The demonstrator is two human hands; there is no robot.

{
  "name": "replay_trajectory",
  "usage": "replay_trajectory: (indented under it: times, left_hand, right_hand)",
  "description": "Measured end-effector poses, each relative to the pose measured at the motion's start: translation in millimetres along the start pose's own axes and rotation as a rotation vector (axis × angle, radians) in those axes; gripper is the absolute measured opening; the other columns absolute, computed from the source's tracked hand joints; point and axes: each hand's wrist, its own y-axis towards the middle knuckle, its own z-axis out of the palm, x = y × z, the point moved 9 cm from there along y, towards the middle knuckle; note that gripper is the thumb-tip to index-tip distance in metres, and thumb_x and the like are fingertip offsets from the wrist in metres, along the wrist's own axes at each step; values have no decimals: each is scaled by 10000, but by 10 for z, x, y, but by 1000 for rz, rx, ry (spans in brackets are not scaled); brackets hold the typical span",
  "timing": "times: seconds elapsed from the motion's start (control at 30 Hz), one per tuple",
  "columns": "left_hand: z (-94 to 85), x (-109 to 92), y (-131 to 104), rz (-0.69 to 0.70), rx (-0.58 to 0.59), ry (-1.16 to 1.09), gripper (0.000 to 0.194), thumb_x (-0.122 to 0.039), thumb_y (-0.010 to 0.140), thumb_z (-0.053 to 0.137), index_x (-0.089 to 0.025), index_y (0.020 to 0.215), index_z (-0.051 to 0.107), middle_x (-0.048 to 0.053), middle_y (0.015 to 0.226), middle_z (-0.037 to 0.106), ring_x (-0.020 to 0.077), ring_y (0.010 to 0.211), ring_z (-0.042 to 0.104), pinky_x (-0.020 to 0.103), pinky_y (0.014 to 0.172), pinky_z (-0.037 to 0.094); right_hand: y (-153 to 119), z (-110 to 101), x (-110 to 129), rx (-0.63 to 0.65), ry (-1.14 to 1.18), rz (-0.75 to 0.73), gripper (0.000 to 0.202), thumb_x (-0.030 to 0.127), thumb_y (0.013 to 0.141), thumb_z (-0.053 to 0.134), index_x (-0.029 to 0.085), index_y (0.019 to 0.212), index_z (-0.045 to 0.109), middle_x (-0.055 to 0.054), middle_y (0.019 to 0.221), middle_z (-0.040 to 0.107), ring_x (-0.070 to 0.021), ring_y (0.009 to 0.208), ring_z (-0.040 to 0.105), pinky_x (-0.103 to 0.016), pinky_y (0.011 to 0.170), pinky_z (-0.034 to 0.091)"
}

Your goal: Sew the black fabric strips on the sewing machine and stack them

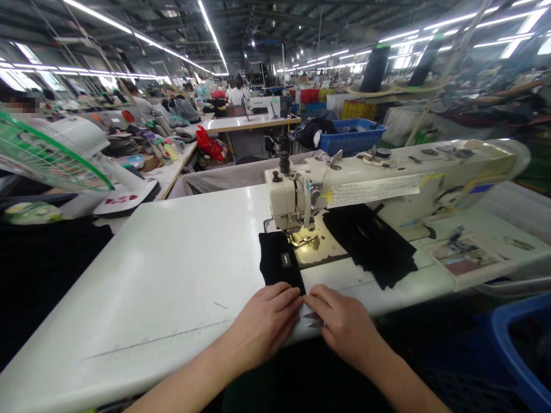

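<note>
A black fabric piece [275, 258] with a small dark label [286, 260] lies on the table, its far end beside the presser foot [303, 241] of the sewing machine [284, 195]. My left hand [269, 318] is closed on the near edge of this piece, fingers pressed together. My right hand [344, 321] meets it there, thumb and forefinger pinching the same edge at the corner. Pointed metal blades, apparently thread snips [313, 319], stick out from under the right hand's curled fingers. The fabric under both hands is partly hidden.
A stack of black fabric pieces [370, 241] lies under the machine arm. A parts tray [465, 258] sits at right, with a blue basket [523, 344] below. A green-rimmed fan [55, 149] stands left. A ruler line [159, 338] marks the table; people work farther back.
</note>
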Motion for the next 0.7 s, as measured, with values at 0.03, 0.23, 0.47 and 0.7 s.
replay_trajectory:
  times: [0.03,0.23,0.47,0.7]
  left_hand:
    - [1,14,10,1,1,4,311,-149,973,465,-126,1242,618,151,1233,674,274,1119,627,436,898,615]
    - [4,106,63,-14,12,36,291,-179,993,472,-143,1230,636,136,1235,675,269,1139,627,441,927,607]
    - [13,237,116,-17,10,53,287,-190,995,482,-130,1228,638,134,1226,678,274,1124,626,439,921,605]
    - [13,368,178,-31,16,56,280,-201,996,493,-137,1224,643,130,1223,674,270,1133,619,440,928,597]
  right_hand:
    - [18,-10,-3,-2,-7,4,421,19,804,541,193,1178,624,-63,1110,650,-210,888,644,-305,689,489]
    - [128,-49,-39,-24,-46,27,372,19,828,539,194,1141,640,-55,1084,649,-204,878,645,-293,658,466]
    - [271,-76,-93,-59,-74,36,346,39,848,564,203,1141,647,-46,1068,657,-188,869,652,-275,634,455]
    - [374,-102,-140,-113,-80,32,340,22,848,532,201,1110,656,-40,1059,667,-178,811,670,-276,607,477]
